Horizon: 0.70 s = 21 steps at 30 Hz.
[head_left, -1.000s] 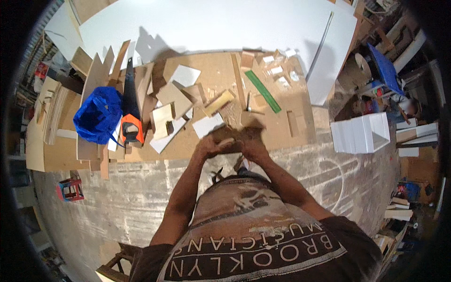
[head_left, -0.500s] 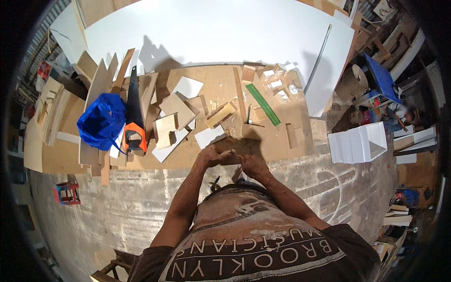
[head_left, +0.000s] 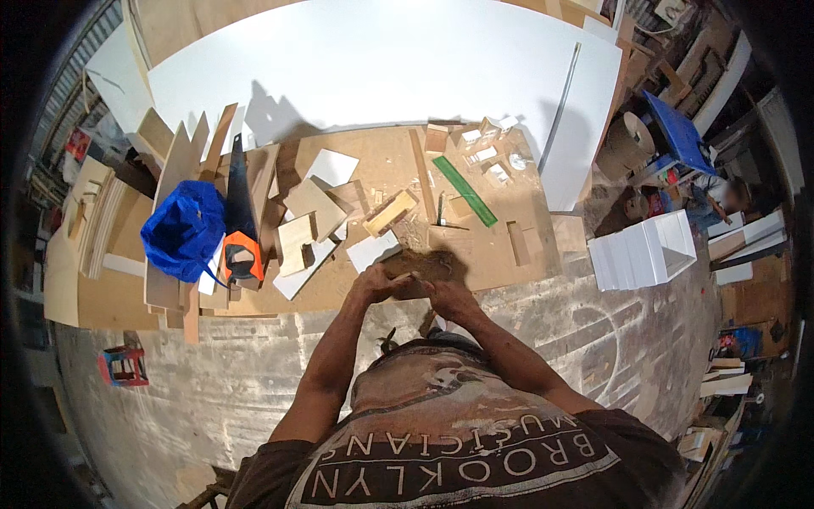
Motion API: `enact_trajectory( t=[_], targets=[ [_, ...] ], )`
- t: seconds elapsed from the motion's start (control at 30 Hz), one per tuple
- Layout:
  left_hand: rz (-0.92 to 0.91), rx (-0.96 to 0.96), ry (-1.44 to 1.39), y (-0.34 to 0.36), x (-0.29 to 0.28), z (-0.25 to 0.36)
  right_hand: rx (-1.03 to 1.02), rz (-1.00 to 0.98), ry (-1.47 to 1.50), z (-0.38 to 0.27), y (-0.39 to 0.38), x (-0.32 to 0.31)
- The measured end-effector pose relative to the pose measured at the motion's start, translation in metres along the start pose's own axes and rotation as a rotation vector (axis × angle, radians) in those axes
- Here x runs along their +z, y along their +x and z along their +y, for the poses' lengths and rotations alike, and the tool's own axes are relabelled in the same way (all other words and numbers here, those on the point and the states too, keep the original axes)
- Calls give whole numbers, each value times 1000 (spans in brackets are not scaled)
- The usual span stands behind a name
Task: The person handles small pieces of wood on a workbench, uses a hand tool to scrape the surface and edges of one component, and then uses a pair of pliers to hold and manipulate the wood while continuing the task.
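Observation:
At the near edge of the wooden worktop [head_left: 500,271], my left hand [head_left: 376,282] and my right hand [head_left: 451,299] are close together, fingers curled. Between them is a small brown wooden piece [head_left: 412,290], gripped from both sides; its exact shape is partly hidden by my fingers. Just beyond my left hand lies a white board offcut [head_left: 373,250]. A pale yellowish wooden block [head_left: 390,212] rests farther back, and sawdust is scattered near it. To the right of that block a green strip [head_left: 464,191] lies slantwise.
A handsaw with an orange handle [head_left: 243,258] stands at the left beside a blue bag [head_left: 183,231] and upright boards. Plywood offcuts [head_left: 314,208] lie left of centre. Behind is a large white panel [head_left: 381,68]; a white box [head_left: 642,252] stands at the right. A person [head_left: 712,199] is far right.
The worktop and its contents have shifted slightly in the picture as the view moved. My hands stay together on the wooden piece, with the right hand moved a little.

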<state>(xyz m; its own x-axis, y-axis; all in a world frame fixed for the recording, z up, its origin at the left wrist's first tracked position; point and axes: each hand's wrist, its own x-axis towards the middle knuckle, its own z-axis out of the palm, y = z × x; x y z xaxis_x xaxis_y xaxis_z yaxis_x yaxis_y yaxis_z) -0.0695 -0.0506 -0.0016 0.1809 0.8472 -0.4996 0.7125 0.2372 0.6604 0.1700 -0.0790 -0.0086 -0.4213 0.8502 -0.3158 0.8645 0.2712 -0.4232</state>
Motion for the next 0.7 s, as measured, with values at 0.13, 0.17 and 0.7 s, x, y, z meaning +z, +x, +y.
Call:
enact_trajectory(
  t=[0.13, 0.17, 0.7],
  targets=[
    [15, 23, -44, 3, -1, -10, -73, 28, 10, -17, 7, -11],
    [-37, 60, -88, 4, 2, -10, -46, 8, 21, -21, 6, -16],
    [178, 191, -29, -10, 7, 7, 79, -26, 59, 6, 16, -3]
  ],
)
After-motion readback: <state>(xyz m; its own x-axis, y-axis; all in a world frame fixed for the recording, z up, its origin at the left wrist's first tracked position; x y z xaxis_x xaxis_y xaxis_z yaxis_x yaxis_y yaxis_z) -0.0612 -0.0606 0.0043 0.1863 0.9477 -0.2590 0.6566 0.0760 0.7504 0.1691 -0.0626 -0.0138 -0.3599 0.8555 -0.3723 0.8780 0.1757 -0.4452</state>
